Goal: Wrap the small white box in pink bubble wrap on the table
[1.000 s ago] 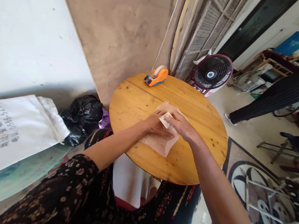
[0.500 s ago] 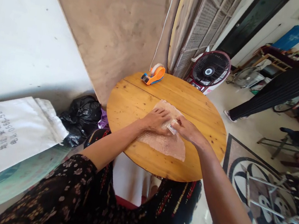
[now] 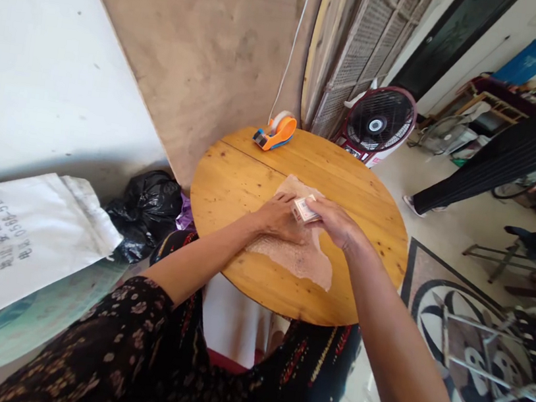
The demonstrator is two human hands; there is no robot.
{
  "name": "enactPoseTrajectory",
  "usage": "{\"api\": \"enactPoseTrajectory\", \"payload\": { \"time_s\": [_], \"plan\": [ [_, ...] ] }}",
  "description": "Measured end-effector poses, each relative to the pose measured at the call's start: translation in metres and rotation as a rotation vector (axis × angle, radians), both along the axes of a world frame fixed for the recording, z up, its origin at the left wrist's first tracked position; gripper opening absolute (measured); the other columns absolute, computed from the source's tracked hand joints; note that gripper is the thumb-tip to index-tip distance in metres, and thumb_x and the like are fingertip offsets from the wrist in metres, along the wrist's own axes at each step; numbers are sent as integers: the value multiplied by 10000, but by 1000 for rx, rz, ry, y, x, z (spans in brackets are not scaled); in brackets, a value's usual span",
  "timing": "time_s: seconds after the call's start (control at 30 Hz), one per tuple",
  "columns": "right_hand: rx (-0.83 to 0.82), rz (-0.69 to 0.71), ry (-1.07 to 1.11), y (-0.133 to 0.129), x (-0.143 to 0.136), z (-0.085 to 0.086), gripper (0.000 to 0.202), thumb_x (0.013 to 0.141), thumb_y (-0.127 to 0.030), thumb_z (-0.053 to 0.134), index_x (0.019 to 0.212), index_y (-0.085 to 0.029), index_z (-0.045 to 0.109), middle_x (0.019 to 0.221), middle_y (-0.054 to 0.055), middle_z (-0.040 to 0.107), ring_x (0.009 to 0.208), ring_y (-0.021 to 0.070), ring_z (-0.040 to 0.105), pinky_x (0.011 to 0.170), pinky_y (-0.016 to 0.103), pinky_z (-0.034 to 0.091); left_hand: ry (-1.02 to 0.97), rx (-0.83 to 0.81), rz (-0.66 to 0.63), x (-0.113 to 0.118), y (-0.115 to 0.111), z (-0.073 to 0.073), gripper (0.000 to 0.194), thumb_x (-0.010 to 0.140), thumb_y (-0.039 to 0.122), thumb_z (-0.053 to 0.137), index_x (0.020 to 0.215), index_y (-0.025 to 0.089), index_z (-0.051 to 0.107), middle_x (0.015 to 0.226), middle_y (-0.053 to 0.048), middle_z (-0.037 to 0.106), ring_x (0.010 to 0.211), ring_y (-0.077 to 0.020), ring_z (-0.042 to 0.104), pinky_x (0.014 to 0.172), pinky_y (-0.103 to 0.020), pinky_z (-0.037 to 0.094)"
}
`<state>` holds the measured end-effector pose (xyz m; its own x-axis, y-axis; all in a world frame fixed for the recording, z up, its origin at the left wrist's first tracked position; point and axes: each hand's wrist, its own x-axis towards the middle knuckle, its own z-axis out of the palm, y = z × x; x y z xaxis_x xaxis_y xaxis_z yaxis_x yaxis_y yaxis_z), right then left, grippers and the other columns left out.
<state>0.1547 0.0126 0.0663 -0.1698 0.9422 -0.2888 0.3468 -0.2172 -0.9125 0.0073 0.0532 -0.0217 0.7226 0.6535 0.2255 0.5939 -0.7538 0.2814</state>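
Observation:
A thin pinkish-brown sheet (image 3: 309,263) with a bumpy surface lies on the round wooden table (image 3: 363,194). Flat on this sheet rests my left hand (image 3: 280,219), its fingers spread. My right hand (image 3: 335,220) grips a small box (image 3: 305,209), pale on top with a printed pattern, tilted just above the back of my left hand. Part of the sheet is hidden under both hands.
An orange and blue tape dispenser (image 3: 277,132) stands at the table's far edge. Behind the table is a fan (image 3: 376,124). Black bags (image 3: 148,204) and a white printed sack (image 3: 33,241) are on the left. A person in black trousers (image 3: 508,158) stands at right.
My right hand has lifted the small box up and slightly left, so that its side now shows over my left hand. My left hand has stayed almost in place.

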Motion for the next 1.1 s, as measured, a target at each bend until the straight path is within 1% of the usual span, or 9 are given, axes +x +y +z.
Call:
{"api": "enactPoseTrajectory", "payload": {
  "time_s": [0.1, 0.23, 0.33, 0.4, 0.5, 0.63, 0.77, 0.9, 1.1],
  "plan": [
    [-32, 11, 72, -4, -5, -7, 303, 792, -454, 600, 951, -197, 621, 954, 59, 691, 860, 185, 621, 697, 276, 499, -39, -3, 4, 0, -1, 0, 909, 701, 689, 612, 1449, 232, 374, 1481, -87, 431, 1394, -316, 296, 1164, -435, 182],
    [93, -23, -147, -10, 8, -13, 278, 766, -472, 614, 822, -200, 598, 859, 53, 684, 836, 212, 611, 728, 324, 477, -44, -14, 0, -2, -2, 1, 977, 676, 774, 575, 1432, 182, 394, 1471, -132, 431, 1390, -332, 308, 1160, -437, 176],
    [145, 4, -228, -15, 25, -14, 292, 761, -482, 615, 817, -197, 586, 817, 41, 661, 806, 206, 598, 735, 330, 467, -17, -33, -23, -4, 0, 3, 914, 723, 759, 537, 1421, 182, 408, 1514, -147, 372, 1406, -352, 281, 1153, -471, 163],
    [156, 70, -234, -19, 33, -16, 330, 776, -500, 601, 888, -190, 591, 858, 41, 656, 820, 199, 594, 759, 331, 468, 7, -79, -47, -6, 4, 4, 795, 807, 660, 506, 1433, 182, 393, 1534, -141, 345, 1420, -341, 266, 1155, -469, 162],
    [234, 173, -295, -23, 39, -23, 376, 794, -524, 586, 970, -191, 602, 928, 44, 658, 867, 207, 585, 784, 338, 468, 16, -159, -90, -11, 12, 6, 614, 896, 420, 417, 1452, 167, 351, 1543, -118, 338, 1432, -282, 265, 1165, -436, 176],
    [373, 224, -456, -27, 35, -32, 408, 825, -492, 556, 1093, -188, 598, 999, 58, 652, 888, 217, 572, 796, 351, 459, -24, -160, -131, -15, 20, 4, 551, 826, 212, 388, 1372, 145, 429, 1499, -106, 404, 1405, -241, 314, 1161, -406, 221],
    [473, 237, -585, -32, 28, -34, 455, 850, -414, 547, 1246, -191, 532, 1103, 88, 635, 946, 236, 577, 848, 383, 449, -40, -160, -118, -15, 18, 2, 504, 830, 206, 374, 1321, 142, 469, 1429, -123, 481, 1351, -249, 389, 1132, -416, 275],
    [614, 267, -631, -35, 22, -38, 480, 849, -377, 568, 1298, -222, 501, 1236, 112, 602, 1112, 279, 553, 955, 429, 419, -88, -173, -100, -14, 16, 4, 495, 899, 236, 321, 1372, 136, 426, 1471, -124, 436, 1375, -233, 360, 1144, -394, 261],
    [622, 263, -646, -34, 25, -44, 599, 794, -323, 622, 1362, -216, 465, 1302, 122, 587, 1177, 297, 547, 985, 446, 420, -65, -135, -111, -12, 17, 6, 386, 921, 251, 322, 1167, 160, 605, 1287, -112, 584, 1214, -244, 498, 1076, -382, 342]
  ]
}}
